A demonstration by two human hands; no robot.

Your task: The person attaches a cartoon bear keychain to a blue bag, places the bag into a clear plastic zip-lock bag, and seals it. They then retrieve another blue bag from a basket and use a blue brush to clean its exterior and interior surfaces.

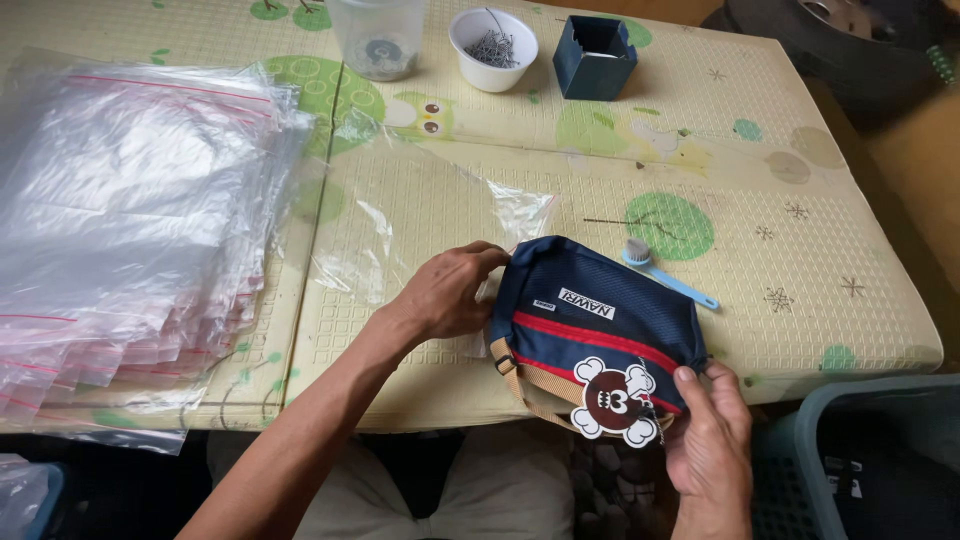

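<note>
A navy pouch point(590, 320) with red stripes, a tan strap and a round brown-and-white cartoon tag lies at the near edge of the mat. My left hand point(452, 290) grips its left end, next to the mouth of a clear plastic bag point(400, 220) spread flat on the mat. My right hand point(712, 440) holds the pouch's lower right corner, thumb on the fabric beside the tag.
A thick stack of clear zip bags point(130, 220) fills the left. At the back stand a clear cup point(378, 35), a white bowl of metal pins point(493, 48) and a small dark blue box point(594, 57). A light blue brush point(668, 275) lies behind the pouch. A teal basket point(880, 450) sits lower right.
</note>
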